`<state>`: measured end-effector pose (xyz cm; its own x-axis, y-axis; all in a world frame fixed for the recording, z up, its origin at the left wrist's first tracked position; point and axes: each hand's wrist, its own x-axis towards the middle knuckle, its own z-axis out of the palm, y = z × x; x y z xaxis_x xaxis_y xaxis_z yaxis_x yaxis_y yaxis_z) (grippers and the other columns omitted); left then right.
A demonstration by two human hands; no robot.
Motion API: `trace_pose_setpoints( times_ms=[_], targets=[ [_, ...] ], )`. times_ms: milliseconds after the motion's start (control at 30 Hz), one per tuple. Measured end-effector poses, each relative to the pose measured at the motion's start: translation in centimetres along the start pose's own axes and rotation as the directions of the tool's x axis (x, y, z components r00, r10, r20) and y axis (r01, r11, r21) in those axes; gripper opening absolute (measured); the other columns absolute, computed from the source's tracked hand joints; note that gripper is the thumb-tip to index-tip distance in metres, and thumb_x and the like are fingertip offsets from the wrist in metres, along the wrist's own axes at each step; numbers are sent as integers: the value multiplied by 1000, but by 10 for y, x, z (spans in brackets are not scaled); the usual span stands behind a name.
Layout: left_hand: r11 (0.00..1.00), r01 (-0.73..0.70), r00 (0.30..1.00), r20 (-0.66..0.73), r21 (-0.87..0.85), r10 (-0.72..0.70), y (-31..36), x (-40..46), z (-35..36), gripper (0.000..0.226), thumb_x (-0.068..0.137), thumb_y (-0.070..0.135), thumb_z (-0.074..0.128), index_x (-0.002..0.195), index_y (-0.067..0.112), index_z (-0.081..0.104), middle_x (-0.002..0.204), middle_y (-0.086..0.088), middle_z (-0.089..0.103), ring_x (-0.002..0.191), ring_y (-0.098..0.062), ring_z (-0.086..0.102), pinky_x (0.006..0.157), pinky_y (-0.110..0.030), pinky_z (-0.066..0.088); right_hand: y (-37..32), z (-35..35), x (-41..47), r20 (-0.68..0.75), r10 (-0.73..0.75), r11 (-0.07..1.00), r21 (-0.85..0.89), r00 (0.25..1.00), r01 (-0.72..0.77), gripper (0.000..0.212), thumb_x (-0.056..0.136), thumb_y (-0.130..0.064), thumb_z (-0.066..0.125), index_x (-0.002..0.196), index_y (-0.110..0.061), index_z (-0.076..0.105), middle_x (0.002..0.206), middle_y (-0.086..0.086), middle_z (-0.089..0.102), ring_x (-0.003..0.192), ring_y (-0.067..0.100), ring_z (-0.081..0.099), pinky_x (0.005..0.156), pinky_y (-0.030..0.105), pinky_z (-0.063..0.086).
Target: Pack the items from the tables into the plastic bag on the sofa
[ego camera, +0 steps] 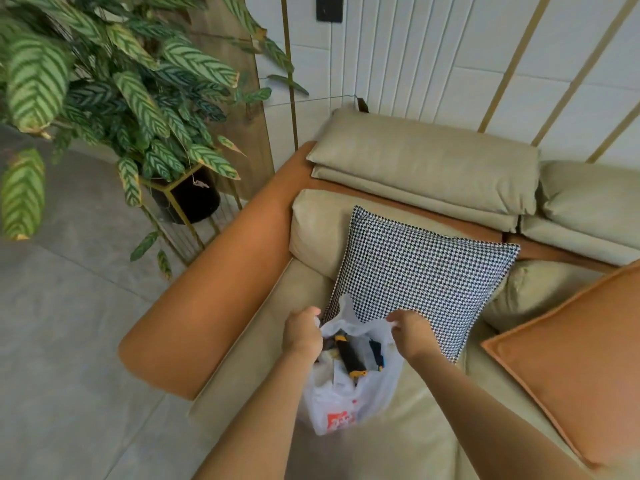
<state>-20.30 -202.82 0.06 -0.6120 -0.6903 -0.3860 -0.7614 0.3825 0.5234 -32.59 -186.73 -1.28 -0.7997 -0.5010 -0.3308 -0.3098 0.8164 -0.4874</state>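
A white plastic bag (346, 400) with a red print stands on the sofa (408, 441) seat near its orange left armrest, just before a houndstooth cushion (419, 271). The left hand (302, 332) grips the bag's left rim with curled fingers; the right hand (410, 332) pinches the right rim, holding the mouth open. Inside, a black-and-yellow tool (349, 355) shows; the other contents are hard to make out.

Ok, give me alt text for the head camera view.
Two hands, left hand and right hand, hold open a white plastic bag of items on a beige sofa. A checked cushion leans behind the bag, and a plant stands left.
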Motion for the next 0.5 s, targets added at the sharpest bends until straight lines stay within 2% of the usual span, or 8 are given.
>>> trace_pose_setpoints(
  times_ms=[167,300,367,500],
  targets=[
    [998,58,995,80,38,-61,-2,-17,2,57,91,14,55,144,20,36,143,-10,40,126,-25,50,105,-35,44,0,-7,-7,118,-136,987,-68,984,144,37,91,-7,49,126,-10,58,129,10,60,118,24,56,101,29,41],
    [985,81,993,69,153,-93,3,-41,4,62,91,21,54,148,18,28,144,-10,40,128,-26,47,104,-38,44,6,-16,-22,159,-219,963,-126,963,240,40,90,-10,51,130,-13,55,134,7,55,120,22,53,103,28,40],
    [973,93,993,54,212,-106,9,-56,5,60,91,25,54,145,16,30,141,-10,44,128,-27,46,104,-39,43,9,-24,-32,200,-235,954,-141,951,266,41,91,-11,51,132,-14,53,136,6,53,122,22,52,104,30,42],
    [931,81,996,-74,355,-58,34,-96,0,45,94,32,49,135,17,41,132,-8,53,124,-27,49,100,-40,43,8,-48,-54,202,-335,886,-266,920,381,46,93,-23,49,139,-20,43,139,3,51,126,23,47,106,37,41]
  ],
)
